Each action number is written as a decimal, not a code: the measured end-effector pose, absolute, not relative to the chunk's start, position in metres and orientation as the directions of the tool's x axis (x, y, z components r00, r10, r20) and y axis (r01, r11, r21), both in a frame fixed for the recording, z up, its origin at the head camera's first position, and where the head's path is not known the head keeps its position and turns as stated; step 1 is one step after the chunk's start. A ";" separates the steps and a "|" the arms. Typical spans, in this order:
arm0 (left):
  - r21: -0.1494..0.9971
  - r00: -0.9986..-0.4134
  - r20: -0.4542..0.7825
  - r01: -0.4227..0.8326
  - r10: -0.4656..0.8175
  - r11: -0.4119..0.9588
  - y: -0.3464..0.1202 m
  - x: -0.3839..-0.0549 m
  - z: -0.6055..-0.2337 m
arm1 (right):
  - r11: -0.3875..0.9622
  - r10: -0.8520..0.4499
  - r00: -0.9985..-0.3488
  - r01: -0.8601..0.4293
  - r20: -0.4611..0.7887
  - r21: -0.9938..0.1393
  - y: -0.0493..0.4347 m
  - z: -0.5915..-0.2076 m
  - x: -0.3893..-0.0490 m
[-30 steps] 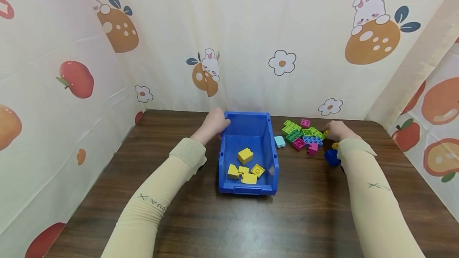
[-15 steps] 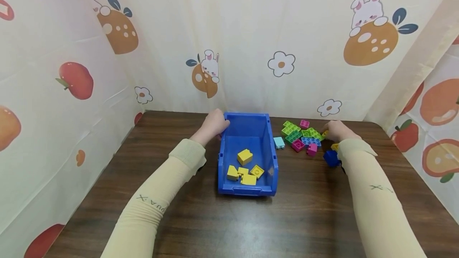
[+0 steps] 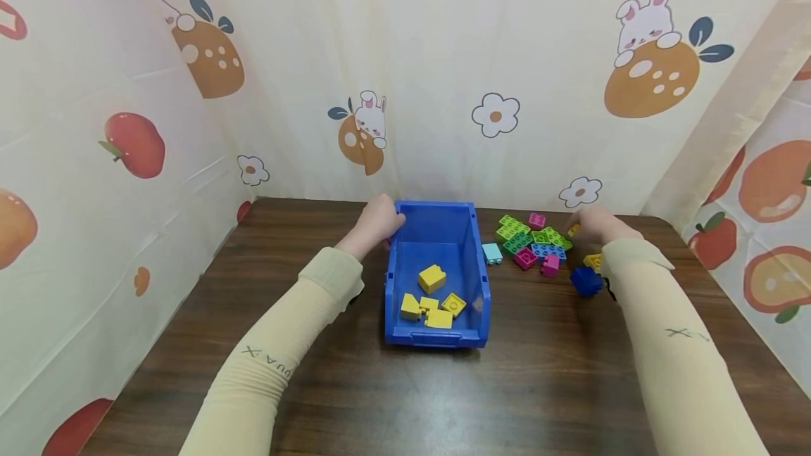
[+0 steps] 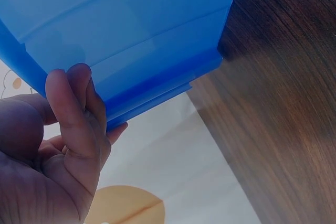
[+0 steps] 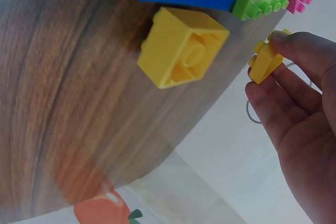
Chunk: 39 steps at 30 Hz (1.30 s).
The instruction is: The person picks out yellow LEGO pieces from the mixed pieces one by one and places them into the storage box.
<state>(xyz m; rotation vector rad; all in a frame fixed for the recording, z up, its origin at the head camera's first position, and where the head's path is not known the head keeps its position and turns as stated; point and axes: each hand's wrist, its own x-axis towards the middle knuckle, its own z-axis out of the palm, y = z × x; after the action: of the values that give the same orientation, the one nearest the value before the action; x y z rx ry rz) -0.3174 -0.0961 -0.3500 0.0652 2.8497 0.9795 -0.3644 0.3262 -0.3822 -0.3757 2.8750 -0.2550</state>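
With its fingers curled over the left rim near the back, my left hand [image 3: 378, 220] grips a blue plastic bin [image 3: 434, 252]. The left wrist view shows that hand [image 4: 71, 150] pinching the bin's wall [image 4: 142, 51]. Several yellow building bricks [image 3: 433, 278] lie inside the bin. At the right, my right hand [image 3: 598, 224] pinches a small yellow building brick [image 5: 265, 61] between thumb and fingers, plain in the right wrist view. Below that hand, another yellow building brick [image 5: 181, 48] lies on its side on the table, beside a dark blue brick [image 3: 586, 281].
Loose bricks cluster right of the bin: lime green [image 3: 513, 228], dark green [image 3: 517, 243], blue [image 3: 548, 252] and magenta [image 3: 550, 265]. A light blue brick [image 3: 492, 253] lies close to the bin's right wall. A printed curtain [image 3: 431, 153] hangs behind the wooden table [image 3: 507, 400].
My right hand has shifted slightly with the small yellow brick in its fingers, exposing more of the yellow brick below. The left hand stays on the bin. The head view has tilted a little.
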 end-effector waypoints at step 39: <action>0.615 -0.991 -0.101 0.008 0.089 0.788 -0.096 -0.318 -0.351 | 0.880 -0.405 -0.911 -0.412 0.080 -0.236 0.261 -0.318 -0.342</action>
<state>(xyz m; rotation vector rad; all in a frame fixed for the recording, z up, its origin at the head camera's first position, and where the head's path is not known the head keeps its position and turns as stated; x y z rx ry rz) -0.3182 -0.0956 -0.3514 0.0777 2.8521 0.9800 -0.3416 0.2615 -0.3179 -0.6678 3.0727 -0.3961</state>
